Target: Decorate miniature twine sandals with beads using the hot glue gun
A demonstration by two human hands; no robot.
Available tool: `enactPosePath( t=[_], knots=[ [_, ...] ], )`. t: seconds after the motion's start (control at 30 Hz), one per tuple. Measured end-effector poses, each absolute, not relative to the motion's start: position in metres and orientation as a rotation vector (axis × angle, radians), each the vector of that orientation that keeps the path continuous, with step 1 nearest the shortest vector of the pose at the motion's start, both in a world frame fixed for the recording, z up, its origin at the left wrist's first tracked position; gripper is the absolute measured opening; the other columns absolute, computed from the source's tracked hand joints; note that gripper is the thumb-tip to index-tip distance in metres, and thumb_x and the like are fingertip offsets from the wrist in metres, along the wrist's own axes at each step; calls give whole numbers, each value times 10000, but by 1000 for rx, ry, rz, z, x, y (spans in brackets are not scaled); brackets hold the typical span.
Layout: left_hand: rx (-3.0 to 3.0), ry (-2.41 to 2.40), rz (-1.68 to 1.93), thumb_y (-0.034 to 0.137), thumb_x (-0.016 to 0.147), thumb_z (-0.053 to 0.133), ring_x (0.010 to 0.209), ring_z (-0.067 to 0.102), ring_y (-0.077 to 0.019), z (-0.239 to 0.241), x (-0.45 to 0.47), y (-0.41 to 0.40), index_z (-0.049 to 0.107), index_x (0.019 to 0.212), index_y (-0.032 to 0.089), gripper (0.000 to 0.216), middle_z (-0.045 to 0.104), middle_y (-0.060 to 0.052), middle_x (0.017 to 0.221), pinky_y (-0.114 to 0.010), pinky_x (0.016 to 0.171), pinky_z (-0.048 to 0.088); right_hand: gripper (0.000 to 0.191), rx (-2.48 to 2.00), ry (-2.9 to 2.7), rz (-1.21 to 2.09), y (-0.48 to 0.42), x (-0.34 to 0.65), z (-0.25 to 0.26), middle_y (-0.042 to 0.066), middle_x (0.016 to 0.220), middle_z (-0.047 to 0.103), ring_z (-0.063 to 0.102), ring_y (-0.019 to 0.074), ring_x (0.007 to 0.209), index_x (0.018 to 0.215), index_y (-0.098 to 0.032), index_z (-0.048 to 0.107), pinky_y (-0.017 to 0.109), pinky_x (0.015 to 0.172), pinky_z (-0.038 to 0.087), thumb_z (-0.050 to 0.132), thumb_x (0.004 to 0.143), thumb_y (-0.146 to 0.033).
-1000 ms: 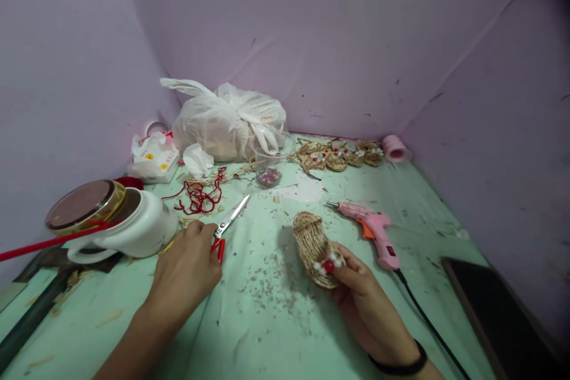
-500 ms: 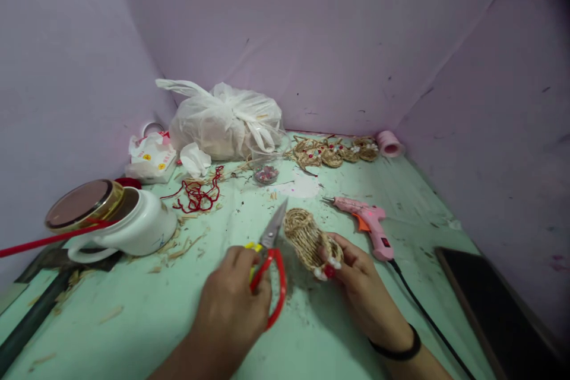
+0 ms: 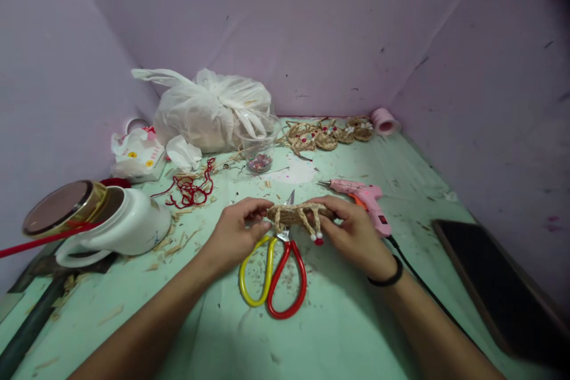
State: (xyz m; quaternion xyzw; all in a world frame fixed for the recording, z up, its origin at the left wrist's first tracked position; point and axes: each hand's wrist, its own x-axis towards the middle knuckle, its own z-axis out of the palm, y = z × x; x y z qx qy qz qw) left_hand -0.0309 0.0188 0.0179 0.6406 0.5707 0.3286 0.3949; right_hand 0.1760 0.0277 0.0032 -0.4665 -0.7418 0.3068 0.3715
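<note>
Both my hands hold a small woven straw slipper [image 3: 297, 215] sideways above the green table. My left hand [image 3: 236, 233] pinches its left end and my right hand [image 3: 351, 228] grips its right end. Red and white beads hang from the slipper's strap. Scissors [image 3: 275, 273] with one yellow and one red handle loop lie flat on the table just beneath the slipper, their blades pointing away from me and partly hidden behind it.
A pink glue gun [image 3: 363, 199] with a black cord lies right of my hands. A white jar [image 3: 120, 228] with a gold lid, red yarn [image 3: 191, 189], a white plastic bag [image 3: 209, 110], more straw slippers [image 3: 327, 133], a bead cup [image 3: 258, 157] and a dark slab [image 3: 494, 285] surround the work spot.
My left hand carried the scissors from the left to the middle, laid them down and took the slipper's left end. The slipper has turned sideways between both hands.
</note>
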Motion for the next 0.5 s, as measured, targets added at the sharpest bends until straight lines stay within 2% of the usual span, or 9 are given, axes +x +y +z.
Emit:
enactPosePath(
  t=[0.17, 0.3, 0.5],
  knots=[
    [1723, 1428, 835, 157, 685, 542, 685, 549, -129, 5, -19, 40, 650, 772, 149, 139, 608, -11, 744, -237, 651, 430, 141, -1230, -1882, 743, 45, 182, -2, 36, 790, 656, 595, 169, 725, 860, -175, 620, 271, 654, 448, 500, 786, -166],
    [1741, 1425, 805, 168, 682, 545, 653, 532, -124, 2, -15, 49, 642, 728, 147, 109, 597, -3, 704, -219, 606, 406, 156, -1257, -1893, 748, 47, 186, -5, 27, 793, 656, 590, 168, 723, 859, -188, 620, 259, 633, 436, 505, 767, -137],
    [1899, 1415, 705, 178, 708, 552, 685, 531, -132, 6, -13, 50, 628, 724, 149, 83, 576, -8, 711, -234, 644, 404, 138, -1297, -1976, 769, 44, 187, -4, 16, 755, 663, 589, 167, 701, 845, -208, 646, 246, 595, 415, 550, 753, -172]
  ],
)
